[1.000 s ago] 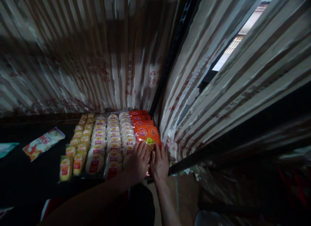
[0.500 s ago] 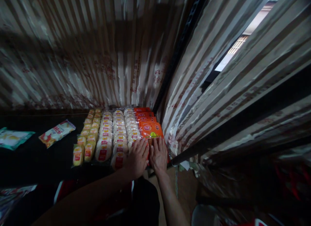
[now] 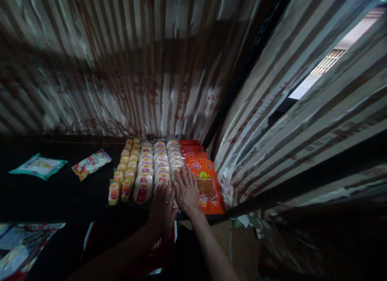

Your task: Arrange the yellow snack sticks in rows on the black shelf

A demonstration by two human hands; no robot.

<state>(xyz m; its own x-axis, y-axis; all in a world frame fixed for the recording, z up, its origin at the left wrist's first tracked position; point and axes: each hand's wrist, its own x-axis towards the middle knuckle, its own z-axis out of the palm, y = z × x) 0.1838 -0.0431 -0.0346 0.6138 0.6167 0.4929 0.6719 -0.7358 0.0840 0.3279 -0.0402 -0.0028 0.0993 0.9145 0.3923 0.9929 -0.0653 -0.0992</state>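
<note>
the two bare hands work at the front edge of a tight block of snack packs, which lies on a black table top (image 3: 60, 192) in the lower middle of the view. the left hand (image 3: 161, 210) and the right hand (image 3: 186, 191) are both open, palms down with the fingers spread, and neither one closes on anything. the left hand is at the front of the round cakes in clear wrap (image 3: 142, 189), and the right hand rests on the near end of these rows, just beside the front orange pack (image 3: 208, 188). to the left of the cakes stands a column of narrow yellow packs (image 3: 115, 192). more orange packs (image 3: 193, 149) lie behind the front one, toward the wall.

the step in hand seems to be the squaring of these rows with flat hands. the front orange pack sits a little skew, so in my judgement it calls for a light push to lie in line.

in the upper left of the table lie a teal-edged pack (image 3: 38, 166) and a white and red pack (image 3: 91, 164), apart from the block. behind everything hangs a striped printed sheet (image 3: 121, 71).
</note>
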